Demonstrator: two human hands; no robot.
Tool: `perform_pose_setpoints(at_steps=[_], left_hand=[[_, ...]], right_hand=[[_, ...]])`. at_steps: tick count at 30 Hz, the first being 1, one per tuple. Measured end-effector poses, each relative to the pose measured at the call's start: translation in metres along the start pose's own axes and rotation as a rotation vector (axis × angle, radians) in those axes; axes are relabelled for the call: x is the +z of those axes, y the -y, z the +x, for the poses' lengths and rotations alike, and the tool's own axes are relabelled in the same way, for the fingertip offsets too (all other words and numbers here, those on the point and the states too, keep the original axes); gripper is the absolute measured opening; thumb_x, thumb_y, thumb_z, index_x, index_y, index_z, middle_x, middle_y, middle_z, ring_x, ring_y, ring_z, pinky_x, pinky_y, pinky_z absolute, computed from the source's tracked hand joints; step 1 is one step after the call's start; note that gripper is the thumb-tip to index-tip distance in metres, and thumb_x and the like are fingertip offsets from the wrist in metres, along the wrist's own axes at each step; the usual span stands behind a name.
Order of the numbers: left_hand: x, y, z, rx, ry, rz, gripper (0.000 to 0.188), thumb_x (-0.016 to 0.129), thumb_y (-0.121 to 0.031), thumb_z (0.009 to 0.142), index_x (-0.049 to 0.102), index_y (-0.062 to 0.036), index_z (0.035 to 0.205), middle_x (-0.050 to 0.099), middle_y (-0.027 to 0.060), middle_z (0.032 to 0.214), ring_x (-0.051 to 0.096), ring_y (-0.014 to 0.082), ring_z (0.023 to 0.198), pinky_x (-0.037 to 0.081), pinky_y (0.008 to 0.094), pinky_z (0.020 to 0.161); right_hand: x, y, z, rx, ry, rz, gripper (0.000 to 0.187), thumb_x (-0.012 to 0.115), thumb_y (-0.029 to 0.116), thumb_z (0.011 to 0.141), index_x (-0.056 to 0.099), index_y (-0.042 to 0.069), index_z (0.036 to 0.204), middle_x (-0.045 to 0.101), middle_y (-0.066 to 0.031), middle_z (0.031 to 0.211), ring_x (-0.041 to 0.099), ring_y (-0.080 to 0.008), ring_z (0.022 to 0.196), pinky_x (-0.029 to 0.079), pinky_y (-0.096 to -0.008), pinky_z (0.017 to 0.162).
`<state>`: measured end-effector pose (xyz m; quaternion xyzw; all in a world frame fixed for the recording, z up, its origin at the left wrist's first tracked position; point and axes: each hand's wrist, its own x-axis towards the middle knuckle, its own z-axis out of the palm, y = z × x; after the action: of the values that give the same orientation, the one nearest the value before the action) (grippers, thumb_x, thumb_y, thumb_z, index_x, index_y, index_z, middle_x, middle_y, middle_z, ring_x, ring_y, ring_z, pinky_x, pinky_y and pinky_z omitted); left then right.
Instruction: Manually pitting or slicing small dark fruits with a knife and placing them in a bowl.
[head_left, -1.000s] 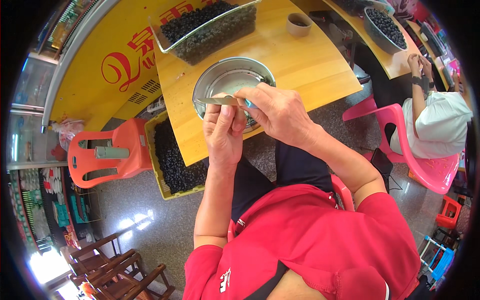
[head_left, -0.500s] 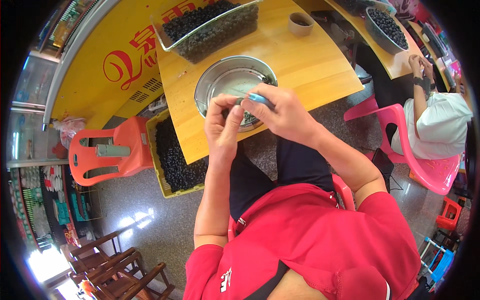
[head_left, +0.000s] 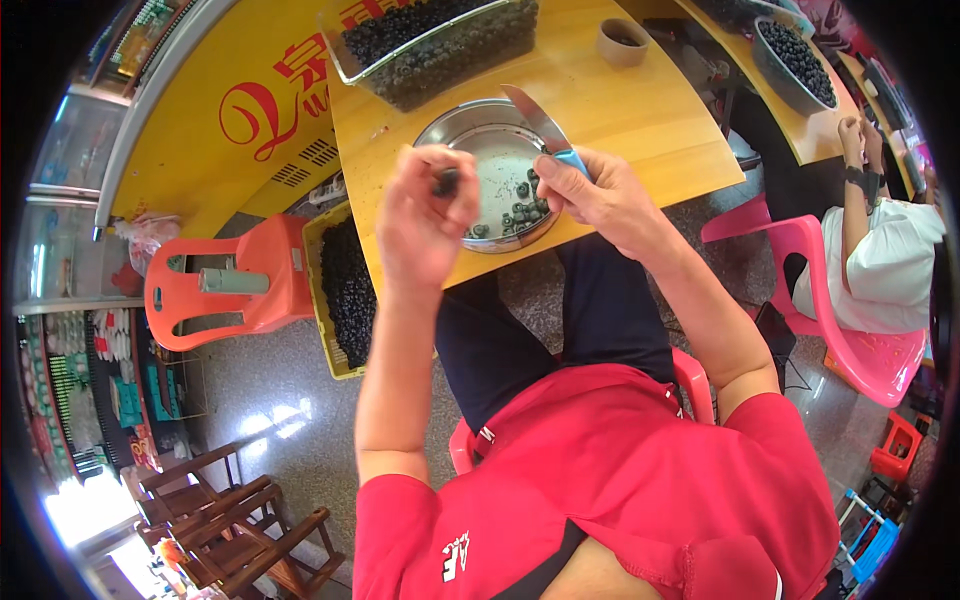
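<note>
My right hand (head_left: pixel 592 193) grips a knife by its light blue handle (head_left: pixel 571 160). Its broad metal blade (head_left: pixel 537 118) points up and left over the rim of a round steel basin (head_left: pixel 497 150). My left hand (head_left: pixel 428 220), somewhat blurred, is raised at the basin's left side. Between its curled fingers sits a small dark round piece (head_left: pixel 447 182). Several dark greenish round pieces (head_left: pixel 525 210) lie in the basin, mostly at its near right side. Their exact kind is too small to tell.
A clear bin (head_left: pixel 440 60) heaped with dark round pieces and a small cup (head_left: pixel 622 42) stand on the wooden table (head_left: pixel 655 120). Left are a yellow crate (head_left: pixel 340 372) and an orange chair (head_left: pixel 230 285). At right, a person in white (head_left: pixel 880 265) sits near a filled bowl (head_left: pixel 795 65).
My hands have moved apart. The left went left with the dark piece; the right drew right, its knife blade swinging upward. The whole view has shifted slightly.
</note>
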<state>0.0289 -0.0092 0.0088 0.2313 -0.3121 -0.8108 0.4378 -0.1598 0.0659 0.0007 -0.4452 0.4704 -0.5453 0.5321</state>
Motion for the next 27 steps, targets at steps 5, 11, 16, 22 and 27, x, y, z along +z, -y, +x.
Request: perform_pose_setpoints(at_steps=[5,11,16,22,27], left_hand=[[-0.023,-0.041,0.040,-0.083,0.140,0.323,0.028,0.054,-0.030,0.096,0.061,-0.0054,0.083,0.057,0.0027,0.070,0.045,0.0060,0.053,0.032,0.0186,0.044],[-0.017,-0.032,0.062,-0.022,0.448,1.912,0.024,0.069,-0.025,0.082,0.065,-0.0020,0.081,0.061,0.0096,0.066,0.057,0.0174,0.060,0.046,0.0322,0.056],[-0.021,-0.018,0.060,-0.173,0.588,2.435,0.022,0.070,-0.029,0.074,0.067,-0.0083,0.082,0.067,0.0151,0.080,0.065,0.0337,0.082,0.051,0.0441,0.073],[-0.040,-0.007,0.056,-0.023,0.532,2.272,0.025,0.069,-0.028,0.074,0.065,-0.0076,0.088,0.065,0.0159,0.077,0.064,0.0342,0.079,0.049,0.0446,0.069],[-0.024,-0.011,0.053,-0.108,0.364,1.908,0.025,0.070,-0.025,0.079,0.061,-0.0059,0.093,0.055,0.0071,0.062,0.055,0.0196,0.059,0.041,0.0351,0.055]], right_hand=[[-0.014,-0.005,-0.002,-0.002,-0.020,-0.015,0.032,0.060,0.037,0.094,0.063,0.006,0.084,0.054,0.0032,0.069,0.037,-0.0007,0.053,0.026,-0.0172,0.047],[-0.026,-0.011,-0.005,-0.028,-0.041,-0.058,0.031,0.060,0.037,0.094,0.063,0.008,0.085,0.054,0.0043,0.068,0.038,-0.0006,0.053,0.027,-0.0175,0.047],[-0.025,-0.009,-0.007,-0.029,-0.048,-0.076,0.031,0.060,0.038,0.094,0.064,0.008,0.084,0.055,0.0054,0.068,0.039,-0.0003,0.054,0.027,-0.0175,0.048],[-0.024,-0.007,-0.006,-0.013,-0.051,-0.077,0.033,0.060,0.038,0.094,0.064,0.006,0.085,0.056,0.0046,0.070,0.043,-0.0015,0.061,0.032,-0.0181,0.053],[-0.018,-0.018,0.005,0.000,-0.036,-0.085,0.031,0.061,0.034,0.094,0.065,0.004,0.087,0.058,0.0034,0.073,0.047,-0.0029,0.063,0.036,-0.0189,0.056]])
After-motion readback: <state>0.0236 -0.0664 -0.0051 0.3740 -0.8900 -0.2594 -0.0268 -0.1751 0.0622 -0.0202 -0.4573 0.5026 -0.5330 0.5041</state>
